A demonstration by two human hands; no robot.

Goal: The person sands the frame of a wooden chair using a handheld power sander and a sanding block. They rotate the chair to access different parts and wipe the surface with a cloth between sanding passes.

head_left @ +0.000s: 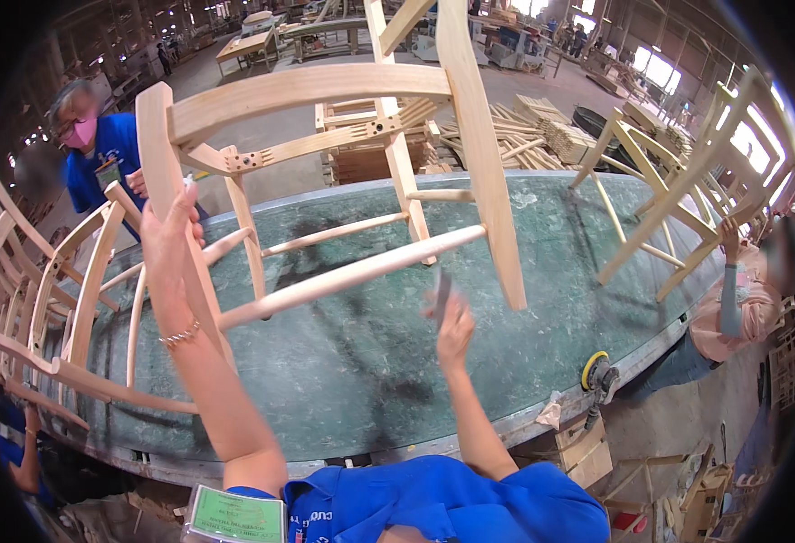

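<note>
Two hands are up on an unfinished wooden chair frame (325, 163) that stands upside down on the green worktop (361, 380), its legs pointing up. Our left hand (169, 237) wraps its fingers (183, 201) around one pale leg of the frame, gripping it firmly; a thin bracelet (180, 337) sits at that wrist. Our right hand (452, 328) has its fingers closed on a small dark sheet, seemingly sandpaper (441, 297), held up just beneath the long round rung (352, 276) that runs between the two sets of fingers. Whether the sheet touches the rung we cannot tell. Left of the left fingers lies another bare chair frame (53, 308) on its side, hanging over the worktop edge. Beyond it, a person in a blue shirt (99, 158) holds that frame. Right of the right fingers, near the worktop edge, rests a sander with a yellow disc (596, 371), and further right a person in pink (741, 303) steadies a third chair (687, 181).
</note>
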